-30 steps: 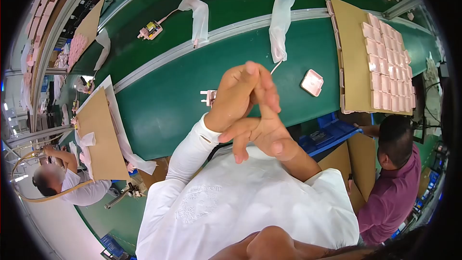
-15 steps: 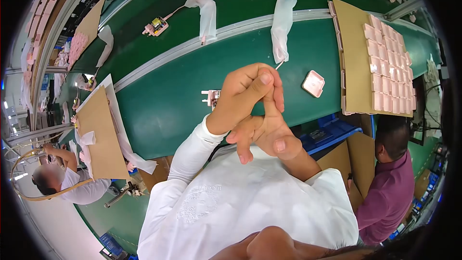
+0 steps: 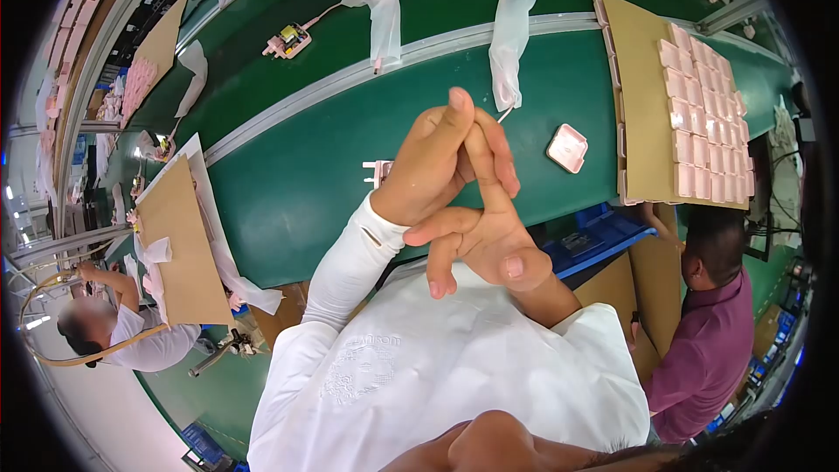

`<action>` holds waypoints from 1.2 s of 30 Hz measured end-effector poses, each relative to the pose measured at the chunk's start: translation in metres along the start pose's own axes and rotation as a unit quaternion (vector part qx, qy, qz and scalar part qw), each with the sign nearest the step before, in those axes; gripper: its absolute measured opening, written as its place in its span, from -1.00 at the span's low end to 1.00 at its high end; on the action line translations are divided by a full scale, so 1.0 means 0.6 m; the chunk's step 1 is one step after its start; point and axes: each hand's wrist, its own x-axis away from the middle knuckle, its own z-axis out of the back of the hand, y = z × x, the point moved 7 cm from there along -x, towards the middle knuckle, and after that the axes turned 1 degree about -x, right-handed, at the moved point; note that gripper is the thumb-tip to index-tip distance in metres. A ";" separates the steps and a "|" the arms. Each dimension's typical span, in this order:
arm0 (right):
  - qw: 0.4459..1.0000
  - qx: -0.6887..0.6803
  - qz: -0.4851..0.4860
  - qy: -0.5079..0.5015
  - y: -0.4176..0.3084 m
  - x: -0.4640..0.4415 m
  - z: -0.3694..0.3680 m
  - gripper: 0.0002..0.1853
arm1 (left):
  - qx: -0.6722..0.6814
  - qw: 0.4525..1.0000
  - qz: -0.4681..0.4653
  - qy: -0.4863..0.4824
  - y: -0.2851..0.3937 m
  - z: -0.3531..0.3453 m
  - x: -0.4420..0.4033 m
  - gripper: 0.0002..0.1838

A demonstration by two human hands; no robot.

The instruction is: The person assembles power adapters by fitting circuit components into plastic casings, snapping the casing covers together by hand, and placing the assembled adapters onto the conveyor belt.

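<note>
1. Bare hands met above a green work surface [image 3: 306, 157]. The left hand [image 3: 428, 166] had its fingers curled against an upright finger of the right hand [image 3: 489, 240] – whether they clamped it, I could not tell.
2. Since the previous frame, the left thumb had lifted from beside that finger and now pointed toward 12 o'clock.
3. The right hand's other fingers were apart and loosely bent, with no object visible in its grip.
4. Clock directions run from the hands. At 10 o'clock, a pale pink plug piece [image 3: 377, 173] lay on the green surface, partly hidden by the left hand. At 2 o'clock lay an open pink shell [image 3: 567, 149], in the same spot as before.
5. Near 1 o'clock, a translucent sleeve [image 3: 509, 44] lay across the metal rail [image 3: 446, 42], its thin cable [image 3: 505, 114] running toward the hands.
6. On the far strip, an exposed circuit unit [image 3: 287, 40] between 10 and 11 o'clock and a wrapped cable [image 3: 384, 26] at 11 had shifted slightly rightward.
7. At 2 o'clock, rows of pink shells [image 3: 708, 122] sat on cardboard [image 3: 642, 96].
8. At 4 o'clock – beyond a blue crate [image 3: 590, 245] – a co-worker's forearm [image 3: 669, 225] had come into sight.
</note>
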 end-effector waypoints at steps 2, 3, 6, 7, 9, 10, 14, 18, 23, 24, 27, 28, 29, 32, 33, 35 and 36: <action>1.000 -0.005 0.002 0.000 -0.004 0.004 0.001 0.39 | 0.026 0.999 -0.006 -0.042 -0.005 -0.002 0.005 -0.35; 1.000 -0.007 -0.010 0.014 -0.010 0.006 -0.005 0.39 | 0.031 0.998 -0.015 -0.056 -0.007 -0.001 0.009 -0.39; 0.999 -0.017 -0.027 0.029 -0.013 0.008 -0.009 0.39 | 0.029 0.995 -0.037 -0.086 -0.004 -0.001 0.017 -0.48; 0.999 -0.021 -0.031 0.030 -0.013 0.009 -0.010 0.39 | 0.019 0.995 -0.039 -0.088 0.001 -0.002 0.020 -0.51; 0.999 -0.033 -0.022 0.012 -0.012 0.012 -0.011 0.38 | -0.020 0.995 -0.047 -0.083 0.006 -0.006 0.023 -0.56; 0.999 -0.038 -0.018 0.002 -0.010 0.012 -0.011 0.37 | -0.051 0.994 -0.053 -0.077 0.009 -0.008 0.024 -0.57; 0.999 -0.045 -0.016 -0.005 -0.004 0.013 -0.009 0.36 | -0.066 0.992 -0.089 -0.061 0.000 -0.007 0.022 -0.60; 0.999 -0.008 -0.031 0.002 0.012 0.020 -0.003 0.29 | -0.132 0.988 -0.081 -0.003 0.007 -0.004 0.026 -0.58; 0.999 -0.019 -0.031 -0.013 0.021 0.025 -0.002 0.28 | -0.050 0.996 -0.060 -0.042 0.006 0.002 0.016 -0.36; 0.999 -0.023 -0.036 -0.020 0.012 0.019 -0.009 0.29 | -0.055 0.996 -0.050 -0.050 0.005 0.006 0.013 -0.33; 0.995 -0.081 -0.014 -0.052 -0.003 0.016 -0.015 0.31 | -0.048 0.996 -0.028 -0.064 0.001 0.009 0.014 -0.29; 0.992 -0.108 0.001 -0.065 -0.008 0.017 -0.017 0.32 | -0.033 0.997 -0.025 -0.063 0.003 0.004 0.018 -0.31; 0.989 -0.128 0.002 -0.070 -0.011 0.018 -0.016 0.33 | -0.019 0.998 -0.021 -0.063 0.004 -0.001 0.021 -0.33; 0.979 -0.184 0.013 -0.083 -0.018 0.020 -0.015 0.34 | -0.040 0.998 -0.031 -0.027 0.010 -0.007 0.035 -0.41; 0.976 -0.197 0.023 -0.085 -0.017 0.019 -0.014 0.34 | -0.056 0.997 -0.046 -0.023 0.010 -0.007 0.037 -0.45; 0.980 -0.186 0.004 -0.070 -0.012 0.019 -0.009 0.33 | -0.084 0.994 -0.076 -0.011 0.007 -0.003 0.040 -0.52; 0.985 -0.160 -0.025 -0.054 -0.009 0.020 -0.006 0.33 | -0.094 0.992 -0.083 -0.010 0.006 0.001 0.042 -0.57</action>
